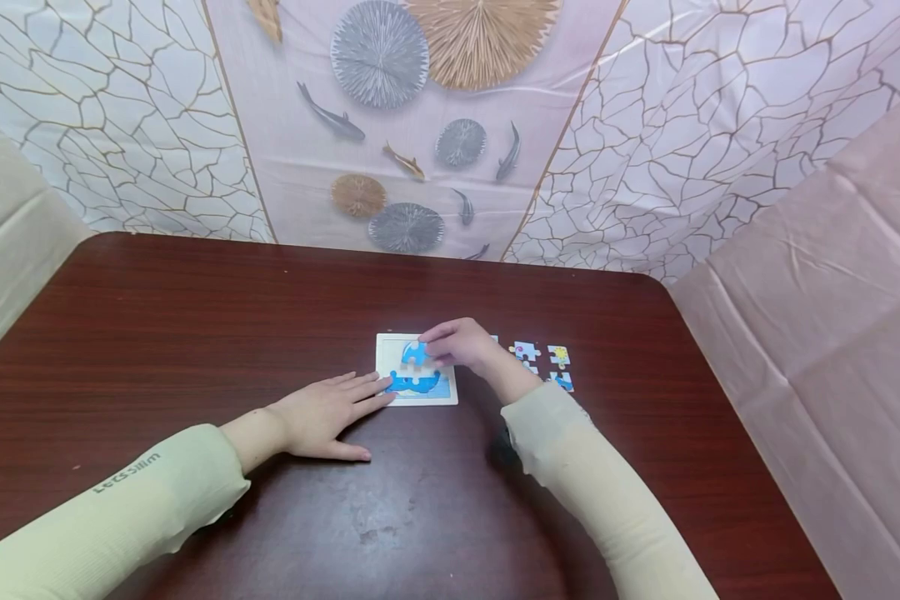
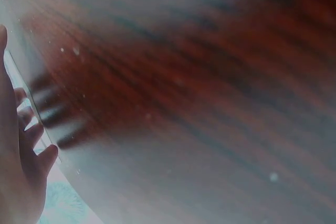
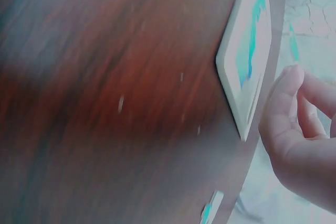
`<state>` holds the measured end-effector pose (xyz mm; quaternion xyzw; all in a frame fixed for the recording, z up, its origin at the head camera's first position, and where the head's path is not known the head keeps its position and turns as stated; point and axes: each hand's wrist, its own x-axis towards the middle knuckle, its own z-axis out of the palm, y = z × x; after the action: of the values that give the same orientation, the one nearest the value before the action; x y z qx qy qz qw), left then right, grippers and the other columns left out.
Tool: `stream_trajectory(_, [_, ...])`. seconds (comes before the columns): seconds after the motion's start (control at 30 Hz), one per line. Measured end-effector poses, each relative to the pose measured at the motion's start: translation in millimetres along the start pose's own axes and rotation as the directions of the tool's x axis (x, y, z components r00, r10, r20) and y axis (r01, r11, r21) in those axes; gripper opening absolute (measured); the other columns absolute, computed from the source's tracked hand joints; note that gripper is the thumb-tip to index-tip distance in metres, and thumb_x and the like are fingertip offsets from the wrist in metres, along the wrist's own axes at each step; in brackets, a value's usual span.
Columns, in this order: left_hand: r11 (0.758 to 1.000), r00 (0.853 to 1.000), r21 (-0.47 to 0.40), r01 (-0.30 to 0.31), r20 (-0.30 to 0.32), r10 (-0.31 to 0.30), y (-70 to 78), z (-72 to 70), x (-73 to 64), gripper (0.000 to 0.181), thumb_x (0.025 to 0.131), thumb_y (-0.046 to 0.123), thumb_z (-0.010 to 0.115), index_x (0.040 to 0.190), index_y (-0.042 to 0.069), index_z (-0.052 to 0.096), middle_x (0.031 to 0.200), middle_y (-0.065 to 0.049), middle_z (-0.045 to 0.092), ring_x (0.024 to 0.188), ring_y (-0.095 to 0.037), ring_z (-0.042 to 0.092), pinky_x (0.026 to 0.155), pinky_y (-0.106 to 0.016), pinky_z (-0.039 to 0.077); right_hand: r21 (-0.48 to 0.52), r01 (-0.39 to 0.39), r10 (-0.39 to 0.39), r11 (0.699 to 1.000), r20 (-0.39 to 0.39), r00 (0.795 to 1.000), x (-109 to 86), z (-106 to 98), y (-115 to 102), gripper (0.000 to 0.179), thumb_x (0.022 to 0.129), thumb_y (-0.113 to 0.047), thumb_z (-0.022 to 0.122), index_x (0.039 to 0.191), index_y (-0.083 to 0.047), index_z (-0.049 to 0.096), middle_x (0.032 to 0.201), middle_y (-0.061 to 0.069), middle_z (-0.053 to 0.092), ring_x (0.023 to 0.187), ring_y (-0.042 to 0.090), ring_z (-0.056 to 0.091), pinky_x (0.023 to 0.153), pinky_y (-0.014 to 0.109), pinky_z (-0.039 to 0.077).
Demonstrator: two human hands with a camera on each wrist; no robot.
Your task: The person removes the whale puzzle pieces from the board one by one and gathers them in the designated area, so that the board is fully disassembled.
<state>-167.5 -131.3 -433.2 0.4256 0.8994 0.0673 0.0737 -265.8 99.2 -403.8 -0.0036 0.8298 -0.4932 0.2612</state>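
A shallow white puzzle tray (image 1: 383, 343) lies on the table, its lower part filled with blue pieces (image 1: 422, 385) showing a cartoon figure. My left hand (image 1: 322, 414) is laid out flat, fingers spread, its fingertips at the tray's left edge. Thumb and fingers of my right hand (image 1: 461, 343) pinch a blue and white jigsaw piece (image 1: 414, 353) over the tray's upper part. In the right wrist view this piece (image 3: 294, 45) stands tilted at the fingertips, above the tray (image 3: 231, 90). My right hand hides the tray's upper right corner.
Right of the tray lie several loose jigsaw pieces, among them one with a yellow sun (image 1: 559, 356), a pale one (image 1: 526, 350) and a blue one (image 1: 562, 381). My right forearm partly covers this group. The dark wooden table (image 1: 195, 333) ends at patterned cloth walls (image 1: 390, 167).
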Motion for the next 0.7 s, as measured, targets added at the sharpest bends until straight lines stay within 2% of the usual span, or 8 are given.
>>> stream_trajectory(0.27, [1.000,1.000,-0.004,0.008,0.004,-0.008,-0.1,0.4,-0.1,0.079,0.086,0.061,0.051,0.147,0.013,0.031,0.154,-0.008,0.029,0.142,-0.027,0.027,0.113,-0.046,0.027,0.005,-0.035,0.034,0.999,0.004,0.999,-5.5,-26,6,0.029,0.086,-0.004,0.064,0.114,0.001,0.065,0.116,0.018,0.064,0.078,0.015,0.063,0.070,0.022,0.056])
stream_trajectory(0.4, [1.000,1.000,-0.007,0.019,0.013,-0.019,0.3,-0.2,-0.3,0.080,0.086,0.061,0.051,0.148,0.015,0.030,0.154,-0.006,0.027,0.142,-0.026,0.026,0.114,-0.045,0.026,0.002,-0.046,0.046,0.999,-0.009,0.999,-8.8,-37,10,0.029,0.087,-0.005,0.063,0.116,0.000,0.064,0.117,0.018,0.063,0.079,0.016,0.062,0.070,0.021,0.055])
stream_trajectory(0.7, [1.000,1.000,0.000,-0.006,-0.005,0.006,-0.4,1.1,-0.7,0.079,0.087,0.060,0.050,0.147,0.013,0.031,0.154,-0.008,0.028,0.142,-0.027,0.026,0.114,-0.046,0.026,-0.035,-0.069,0.068,0.997,-0.028,0.997,-14.6,-59,23,0.030,0.089,-0.008,0.062,0.117,0.000,0.063,0.113,0.017,0.063,0.076,0.015,0.060,0.070,0.021,0.055])
